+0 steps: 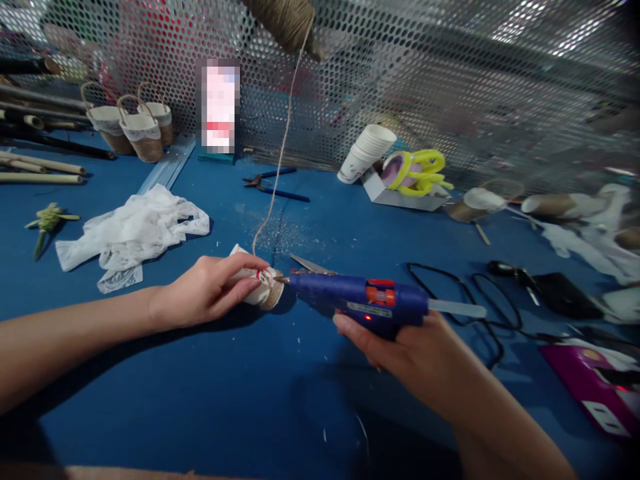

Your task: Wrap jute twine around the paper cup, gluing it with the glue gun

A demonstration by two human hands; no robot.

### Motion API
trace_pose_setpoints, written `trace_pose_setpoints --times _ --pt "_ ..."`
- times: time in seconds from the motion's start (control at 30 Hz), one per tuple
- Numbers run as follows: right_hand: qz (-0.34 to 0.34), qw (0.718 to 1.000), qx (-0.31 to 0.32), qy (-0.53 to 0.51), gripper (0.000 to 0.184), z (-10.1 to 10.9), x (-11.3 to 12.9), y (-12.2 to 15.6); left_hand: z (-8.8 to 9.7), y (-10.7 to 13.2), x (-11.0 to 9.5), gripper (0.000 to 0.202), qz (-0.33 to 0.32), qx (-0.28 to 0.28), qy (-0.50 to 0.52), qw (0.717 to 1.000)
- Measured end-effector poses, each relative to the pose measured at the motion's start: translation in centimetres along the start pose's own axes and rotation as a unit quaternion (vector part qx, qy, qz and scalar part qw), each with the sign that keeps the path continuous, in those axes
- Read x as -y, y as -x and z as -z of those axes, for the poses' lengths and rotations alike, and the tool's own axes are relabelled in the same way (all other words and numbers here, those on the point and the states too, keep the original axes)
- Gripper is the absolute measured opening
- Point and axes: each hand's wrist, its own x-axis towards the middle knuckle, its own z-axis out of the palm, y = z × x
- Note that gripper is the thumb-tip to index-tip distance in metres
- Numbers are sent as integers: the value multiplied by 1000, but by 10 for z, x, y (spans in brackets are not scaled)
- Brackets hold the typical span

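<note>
A white paper cup (256, 293), lying tilted on its side, is gripped between the fingers and thumb of my left hand (203, 290). Twine (271, 297) wraps round the end of the cup, and its strand runs up to a big spool (285, 20) overhead. My right hand (400, 347) is closed round the handle of a blue glue gun (360, 300) with a red light on and a clear glue stick (460, 308) out of its back. The gun's nozzle is at the twined part of the cup; whether it touches I cannot tell. Behind the gun lie partly covered scissors (310, 264).
White lace (135, 230) is heaped at the left, near finished little baskets (143, 137) and bamboo sticks (45, 170). Pliers (277, 183) lie farther back. Stacked cups (367, 152) stand by the perforated metal screen. A black cable (465, 283) and a purple power strip (590, 387) are at right.
</note>
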Motion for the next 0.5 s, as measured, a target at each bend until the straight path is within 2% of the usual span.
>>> trace_pose_setpoints --times 0.27,0.5 --pt "15 1000 22 -3 42 3 0 4 0 -1 -1 22 -14 -14 -11 1000" --pt "56 998 5 19 43 5 2 5 1 -2 -1 22 -21 -14 -23 999"
